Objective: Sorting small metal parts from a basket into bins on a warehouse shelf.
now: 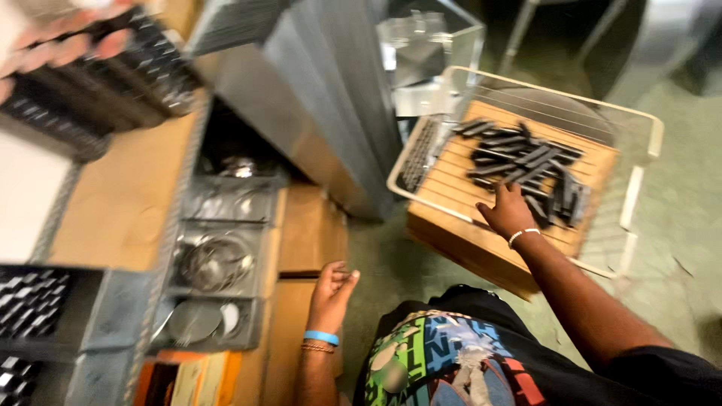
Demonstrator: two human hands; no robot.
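The right hand [508,213], fingers spread apart, reaches onto the pile of short dark metal bars [530,169] lying in the white wire basket [647,128] on a wooden crate [481,244]. The left hand [331,289] hangs loosely curled, empty, beside the cardboard bench [120,203]. Picking seems underway; a pinch around one bar comes next.

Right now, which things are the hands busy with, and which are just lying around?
In use:
- right hand, reaching into the pile of dark metal bars
- white wire basket holding them, on a wooden crate
- left hand, open and empty beside the wooden bench

Just lying about:
- round metal discs in trays
- clear plastic box
- another person's hand holding a tray of dark parts
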